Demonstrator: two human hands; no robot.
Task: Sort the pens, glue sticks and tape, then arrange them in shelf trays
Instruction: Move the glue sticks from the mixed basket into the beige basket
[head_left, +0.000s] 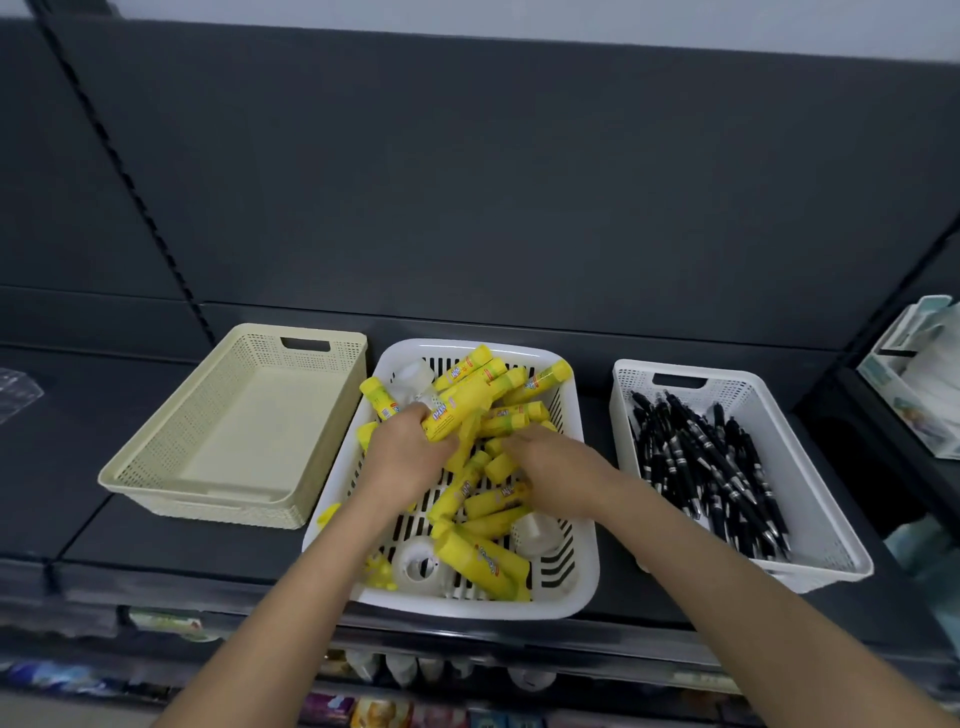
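Step in hand, as judged: glue sticks (457, 410) being gathered out of mixed middle basket (467, 609).
Left grip (408, 452) closed round bundle of several glue sticks.
Right grip (550, 467) sunk fingers-down in pile, just beside left grip; whether anything is held cannot be told.
Tape rolls (421, 566) seen among sticks, 1 just beside left wrist.
Pens (711, 467) already sorted in white tray (823, 499), right of right grip.
Beige tray (234, 431) left of left grip, nothing seen inside.
Next move, as judged: bundle to be carried leftward over basket wall into beige tray and sticks laid parallel. Firm hold needed on outer sticks.

txt: none legible | glue sticks (483, 562): blue/red lbl print, too blurred to read
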